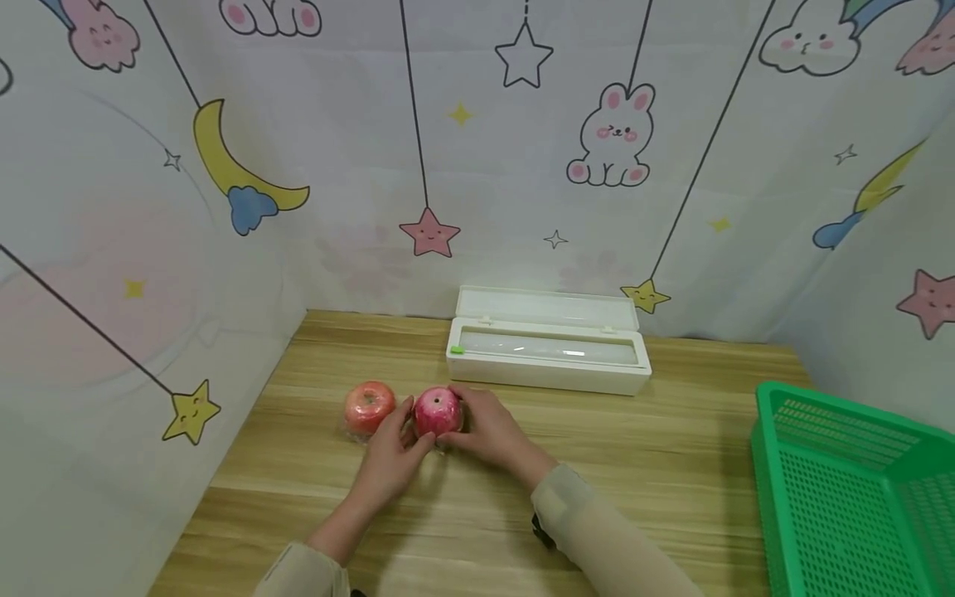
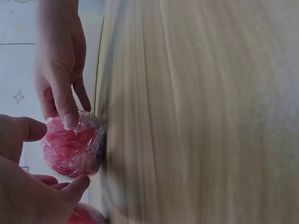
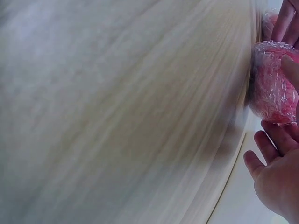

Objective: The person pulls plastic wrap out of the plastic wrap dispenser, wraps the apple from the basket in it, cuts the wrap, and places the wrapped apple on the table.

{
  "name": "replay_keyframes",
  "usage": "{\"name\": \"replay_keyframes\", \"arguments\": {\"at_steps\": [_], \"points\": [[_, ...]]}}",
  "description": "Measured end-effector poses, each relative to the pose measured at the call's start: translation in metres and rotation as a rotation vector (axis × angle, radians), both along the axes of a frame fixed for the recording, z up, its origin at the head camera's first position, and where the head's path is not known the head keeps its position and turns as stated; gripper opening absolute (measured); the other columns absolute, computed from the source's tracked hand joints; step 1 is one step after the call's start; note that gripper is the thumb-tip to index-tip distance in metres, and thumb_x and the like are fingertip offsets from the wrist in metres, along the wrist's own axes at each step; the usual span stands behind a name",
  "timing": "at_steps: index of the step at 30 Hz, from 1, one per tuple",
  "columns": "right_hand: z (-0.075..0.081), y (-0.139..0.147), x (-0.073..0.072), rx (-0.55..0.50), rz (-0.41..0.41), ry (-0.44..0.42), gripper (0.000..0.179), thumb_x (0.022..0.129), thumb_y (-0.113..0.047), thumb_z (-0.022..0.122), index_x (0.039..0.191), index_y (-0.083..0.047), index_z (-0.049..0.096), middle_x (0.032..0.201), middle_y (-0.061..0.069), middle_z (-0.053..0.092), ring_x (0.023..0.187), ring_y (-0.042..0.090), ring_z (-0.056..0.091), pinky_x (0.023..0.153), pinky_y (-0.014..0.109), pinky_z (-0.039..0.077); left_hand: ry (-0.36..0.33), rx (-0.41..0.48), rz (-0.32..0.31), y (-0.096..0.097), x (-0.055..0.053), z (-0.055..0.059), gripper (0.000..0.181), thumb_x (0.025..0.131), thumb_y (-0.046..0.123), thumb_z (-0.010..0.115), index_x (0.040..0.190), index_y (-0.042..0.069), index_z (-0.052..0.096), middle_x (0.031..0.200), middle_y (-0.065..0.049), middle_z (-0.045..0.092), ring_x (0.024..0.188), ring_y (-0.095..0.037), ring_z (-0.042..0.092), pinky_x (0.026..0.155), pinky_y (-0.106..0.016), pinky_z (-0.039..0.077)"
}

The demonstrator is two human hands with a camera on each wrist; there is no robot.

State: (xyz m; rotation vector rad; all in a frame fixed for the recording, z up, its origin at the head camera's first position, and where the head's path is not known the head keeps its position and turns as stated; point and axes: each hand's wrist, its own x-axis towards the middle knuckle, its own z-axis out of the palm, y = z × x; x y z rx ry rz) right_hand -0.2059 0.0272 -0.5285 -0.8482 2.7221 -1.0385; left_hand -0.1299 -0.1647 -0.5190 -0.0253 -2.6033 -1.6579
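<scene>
A pink-red apple [image 1: 438, 412] in crinkled plastic wrap stands on the wooden table, a small dark spot on its top. From the right, my right hand [image 1: 491, 427] holds it, thumb on the near side and fingers behind. My left hand [image 1: 390, 456] holds the same fruit from the left. In the left wrist view, its thumb [image 2: 33, 129] lies by the apple's edge and its fingertips are at the underside. Just left of my left hand sits a second, lighter red apple [image 1: 370, 406], also wrapped, with clear film spread at its base.
Behind the apples, a long white plastic-wrap dispenser [image 1: 548, 377] stands with its lid raised, a film roll inside and a small green tab at its left end. A green slatted basket [image 1: 768, 464] occupies the right side. Printed cloth walls [image 1: 358, 149] border the table.
</scene>
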Motion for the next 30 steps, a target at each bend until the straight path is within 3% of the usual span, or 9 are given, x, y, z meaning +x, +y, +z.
{"name": "replay_keyframes", "arguments": {"at_steps": [6, 12, 17, 21, 30], "points": [[0.000, 0.005, 0.002, -0.019, 0.012, 0.021, 0.089, 0.087, -0.037, 0.090, 0.158, -0.005, 0.047, 0.151, 0.014, 0.060, 0.140, 0.036, 0.056, 0.118, 0.055, 0.045, -0.013, -0.024, 0.010, -0.002, 0.003, 0.004, 0.071, 0.101, 0.007, 0.072, 0.158, -0.013, 0.036, 0.161, -0.034, 0.040, 0.141, -0.049, 0.052, 0.111, -0.051, 0.050], [0.000, 0.018, 0.010, -0.029, -0.034, 0.000, 0.090, 0.088, -0.039, 0.089, 0.160, -0.007, 0.046, 0.153, 0.015, 0.058, 0.144, 0.038, 0.052, 0.119, 0.058, 0.042, -0.016, -0.087, -0.004, -0.002, 0.007, 0.007, 0.073, 0.101, 0.012, 0.074, 0.161, -0.007, 0.036, 0.162, -0.030, 0.041, 0.143, -0.048, 0.051, 0.112, -0.052, 0.050], [0.011, 0.038, 0.019, -0.051, -0.065, 0.029, 0.082, 0.090, -0.034, 0.088, 0.157, -0.006, 0.051, 0.153, 0.016, 0.059, 0.143, 0.041, 0.052, 0.120, 0.058, 0.042, 0.094, -0.191, -0.023, 0.002, 0.006, 0.013, 0.073, 0.099, 0.014, 0.077, 0.158, -0.006, 0.042, 0.159, -0.029, 0.048, 0.140, -0.046, 0.055, 0.110, -0.058, 0.051], [0.026, 0.059, 0.027, -0.036, -0.103, 0.083, 0.072, 0.093, -0.033, 0.085, 0.153, -0.007, 0.056, 0.152, 0.016, 0.060, 0.142, 0.040, 0.053, 0.117, 0.059, 0.044, 0.180, -0.279, -0.026, 0.010, 0.002, 0.025, 0.072, 0.098, 0.019, 0.080, 0.157, -0.003, 0.046, 0.158, -0.024, 0.050, 0.144, -0.043, 0.051, 0.112, -0.061, 0.049], [0.054, 0.093, 0.044, 0.056, -0.195, 0.230, 0.067, 0.094, -0.036, 0.084, 0.150, -0.007, 0.060, 0.148, 0.015, 0.063, 0.138, 0.039, 0.057, 0.115, 0.058, 0.046, 0.280, -0.489, 0.001, 0.036, -0.005, 0.043, 0.068, 0.097, 0.024, 0.078, 0.152, -0.005, 0.052, 0.156, -0.025, 0.052, 0.140, -0.047, 0.054, 0.110, -0.063, 0.050]]}}
